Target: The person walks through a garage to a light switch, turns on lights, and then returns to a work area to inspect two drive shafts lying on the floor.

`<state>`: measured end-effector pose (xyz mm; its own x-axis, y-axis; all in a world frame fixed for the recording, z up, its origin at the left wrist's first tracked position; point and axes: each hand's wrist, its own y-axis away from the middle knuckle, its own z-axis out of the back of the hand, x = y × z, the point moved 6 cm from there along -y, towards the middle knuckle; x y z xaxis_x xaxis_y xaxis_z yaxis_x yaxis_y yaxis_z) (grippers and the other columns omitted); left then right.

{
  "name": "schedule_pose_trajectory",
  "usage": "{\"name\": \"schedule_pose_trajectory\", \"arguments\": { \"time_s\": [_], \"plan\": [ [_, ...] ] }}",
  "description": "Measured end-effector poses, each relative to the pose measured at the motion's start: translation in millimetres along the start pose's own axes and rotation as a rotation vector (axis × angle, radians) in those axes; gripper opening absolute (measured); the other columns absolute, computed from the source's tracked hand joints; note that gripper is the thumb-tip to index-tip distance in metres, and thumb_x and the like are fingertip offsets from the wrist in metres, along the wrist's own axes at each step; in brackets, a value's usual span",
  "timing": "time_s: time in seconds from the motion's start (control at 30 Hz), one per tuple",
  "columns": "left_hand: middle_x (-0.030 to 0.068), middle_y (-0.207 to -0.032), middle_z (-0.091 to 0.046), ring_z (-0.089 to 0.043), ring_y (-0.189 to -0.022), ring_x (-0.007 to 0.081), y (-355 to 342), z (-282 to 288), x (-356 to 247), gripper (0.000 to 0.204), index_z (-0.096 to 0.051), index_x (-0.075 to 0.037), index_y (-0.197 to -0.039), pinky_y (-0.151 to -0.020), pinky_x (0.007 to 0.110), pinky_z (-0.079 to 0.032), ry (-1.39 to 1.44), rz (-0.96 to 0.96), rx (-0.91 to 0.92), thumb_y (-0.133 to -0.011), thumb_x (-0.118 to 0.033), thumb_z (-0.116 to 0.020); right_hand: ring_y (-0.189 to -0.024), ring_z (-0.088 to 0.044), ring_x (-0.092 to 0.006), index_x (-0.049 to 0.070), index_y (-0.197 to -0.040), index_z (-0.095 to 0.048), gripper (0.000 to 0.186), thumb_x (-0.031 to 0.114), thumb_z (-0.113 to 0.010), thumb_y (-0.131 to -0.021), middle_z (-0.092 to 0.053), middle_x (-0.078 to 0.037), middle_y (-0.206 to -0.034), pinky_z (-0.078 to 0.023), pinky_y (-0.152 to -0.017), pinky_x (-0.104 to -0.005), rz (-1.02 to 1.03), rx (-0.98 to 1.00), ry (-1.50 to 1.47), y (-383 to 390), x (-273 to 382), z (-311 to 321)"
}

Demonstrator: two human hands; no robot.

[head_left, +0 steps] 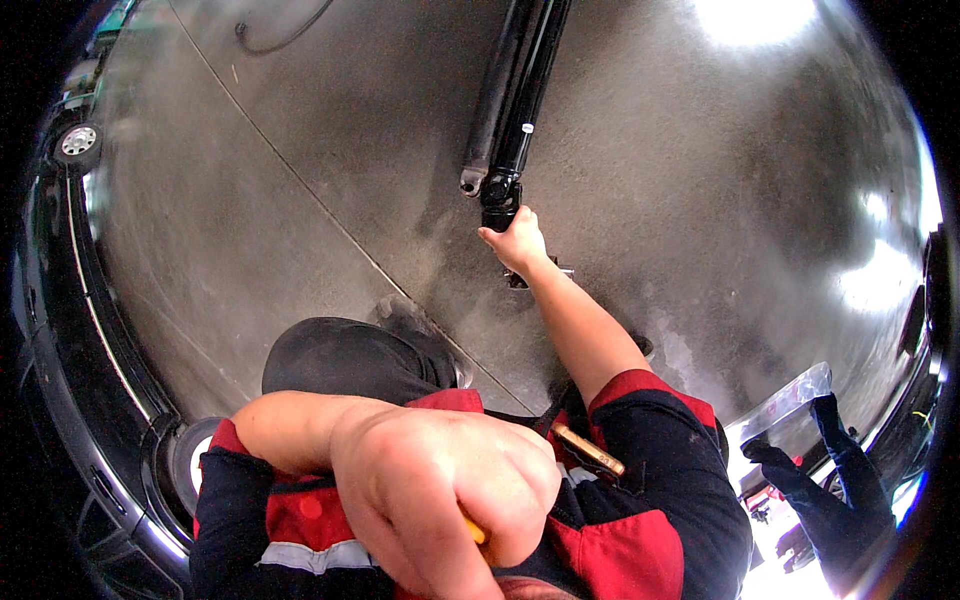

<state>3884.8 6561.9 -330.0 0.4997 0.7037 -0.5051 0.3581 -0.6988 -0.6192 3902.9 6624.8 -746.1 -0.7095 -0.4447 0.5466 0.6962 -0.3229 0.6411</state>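
Observation:
My right hand (pixel 516 240) is closed around the lower, jointed end of a long black shaft (pixel 512 150) that stretches up the view. A second black tube (pixel 484 110) with an eyelet end lies alongside it. A small metal piece (pixel 516 283) shows behind my right wrist, partly hidden. My left hand (pixel 450 485) is raised in front of my chest, closed on a small yellow object (pixel 473 530) that is mostly hidden by my fingers. A gold-coloured slim object (pixel 590 450) sits in the pocket of my red and black clothing.
A dark car (pixel 110 370) lines the left edge, with another wheel (pixel 78 143) farther back. A black hose (pixel 275 45) lies on the concrete floor (pixel 280 200) at top left. A person's dark-trousered legs (pixel 840 480) show at lower right.

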Motion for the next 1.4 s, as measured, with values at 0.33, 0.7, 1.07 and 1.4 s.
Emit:
{"name": "schedule_pose_trajectory", "arguments": {
  "time_s": [0.33,0.7,1.07,1.4],
  "plan": [
    [0.0100,-0.075,-0.059,-0.049,-0.060,0.0236,-12.2,-7.9,-2.9,0.011,-0.066,-0.012,-0.073,-0.055,0.035,-0.035,-0.022,0.255,0.252,-0.081,-0.019,-0.065,-0.109,-0.054,-0.0402,-0.007,-0.115,-0.042,0.076,0.043,-0.077,-0.071,-0.052,-0.027,-0.116,-0.046,-0.094,-0.0428,0.033,-0.010,0.019,-1.4,-1.2,-2.1],
    [0.0108,-0.074,-0.058,-0.049,-0.059,0.0235,2.3,-8.7,-6.8,0.023,-0.065,-0.011,-0.070,-0.055,0.036,-0.035,-0.067,-0.047,-0.091,-0.084,-0.028,-0.060,-0.110,-0.054,-0.0407,-0.009,-0.116,-0.042,0.077,0.042,-0.077,-0.071,-0.052,-0.028,-0.116,-0.045,-0.095,-0.0427,0.062,-0.052,0.066,0.3,-1.7,-3.0],
    [0.0093,-0.078,-0.058,-0.051,-0.063,0.0259,-0.1,-16.3,-3.2,0.018,-0.063,-0.009,-0.076,-0.058,0.038,-0.037,-0.035,0.063,-0.077,-0.087,-0.024,-0.060,-0.112,-0.054,-0.0373,-0.006,-0.117,-0.042,0.080,0.048,-0.078,-0.069,-0.053,-0.024,-0.118,-0.045,-0.096,-0.0412,0.029,0.030,0.066,-1.6,-2.4,-2.3],
    [0.0074,-0.085,-0.060,-0.052,-0.072,0.0261,5.7,-9.0,3.4,0.009,-0.063,-0.015,-0.085,-0.065,0.042,-0.040,0.018,0.327,0.098,-0.079,-0.015,-0.070,-0.113,-0.053,-0.0371,-0.005,-0.117,-0.043,0.081,0.052,-0.075,-0.070,-0.053,-0.024,-0.118,-0.044,-0.097,-0.0414,0.000,0.053,0.101,0.6,-0.1,0.3]
  ]
}}
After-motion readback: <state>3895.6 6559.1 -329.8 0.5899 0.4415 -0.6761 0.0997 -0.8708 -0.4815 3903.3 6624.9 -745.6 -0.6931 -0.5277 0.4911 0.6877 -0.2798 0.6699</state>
